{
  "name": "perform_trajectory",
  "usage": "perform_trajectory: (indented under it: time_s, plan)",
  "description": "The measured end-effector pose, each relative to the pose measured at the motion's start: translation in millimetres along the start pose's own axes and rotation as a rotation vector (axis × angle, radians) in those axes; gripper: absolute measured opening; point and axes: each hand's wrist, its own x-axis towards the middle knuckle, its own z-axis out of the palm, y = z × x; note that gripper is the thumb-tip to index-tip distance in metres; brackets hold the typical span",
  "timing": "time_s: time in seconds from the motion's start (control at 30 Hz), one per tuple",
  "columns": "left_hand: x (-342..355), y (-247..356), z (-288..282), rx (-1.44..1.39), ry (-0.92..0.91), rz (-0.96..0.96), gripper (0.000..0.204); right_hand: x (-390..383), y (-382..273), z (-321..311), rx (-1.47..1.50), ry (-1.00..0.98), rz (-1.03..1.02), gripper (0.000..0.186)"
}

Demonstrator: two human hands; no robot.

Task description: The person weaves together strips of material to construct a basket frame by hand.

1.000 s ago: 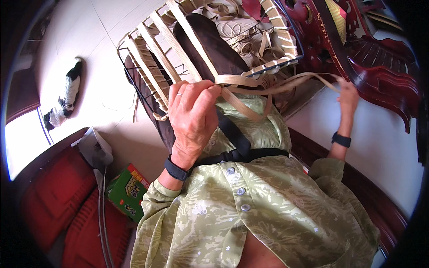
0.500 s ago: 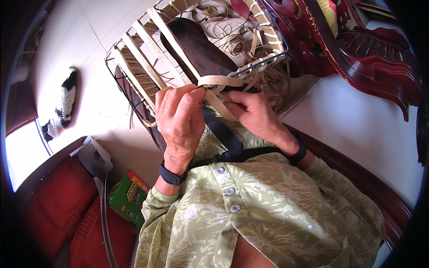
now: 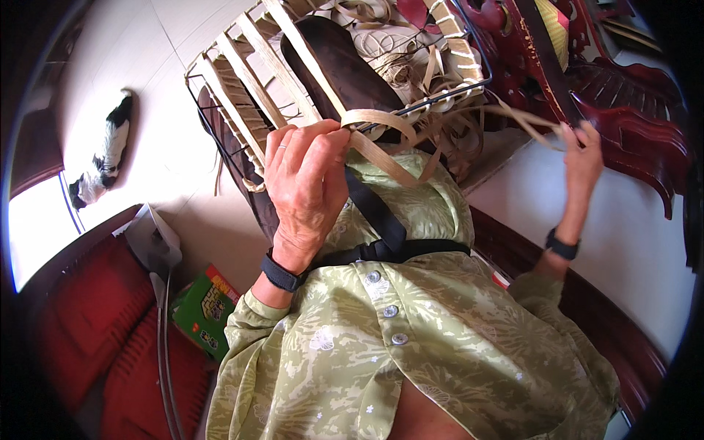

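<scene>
A rectangular wire frame (image 3: 469, 86) with pale strips wrapped round its edges tilts in front of me. Several flat woven strips (image 3: 258, 64) span its left part lengthwise. My left hand (image 3: 306, 165) is closed at the frame's near edge, pinching a pale flat strip (image 3: 385, 163) that loops up and round beside the fingers. Out to the right, my right hand (image 3: 583, 150) is raised and closed on a stretch of pale strip (image 3: 524, 117) that trails back toward the frame. The fingertips there are slightly blurred.
A tangle of loose strips and a wound bundle (image 3: 394, 67) lie beyond the frame. Carved dark red furniture (image 3: 623, 95) stands at the right. On the floor at the left lies a black and white animal (image 3: 110, 150). A green box (image 3: 205, 312) sits beside red cushions (image 3: 81, 323).
My right hand has swung from beside the left hand far out to the right, drawing strip with it. My left hand keeps its hold at the frame edge; the view has shifted slightly.
</scene>
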Motion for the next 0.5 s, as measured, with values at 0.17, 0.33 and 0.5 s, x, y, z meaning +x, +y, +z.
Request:
perform_trajectory:
  time_s: [0.17,0.33,0.5]
  plan:
    - [-1,0,-3,0.017,-0.003,0.002,0.029,-89,-188,-4,0.773,-0.69,-0.227,0.013]
    - [-2,-1,0,0.007,0.018,-0.005,0.029,-123,-230,38,0.531,-0.554,-0.469,0.018]
    - [0,-2,0,0.021,-0.008,-0.014,0.026,-117,-227,35,0.788,-0.886,-0.249,0.013]
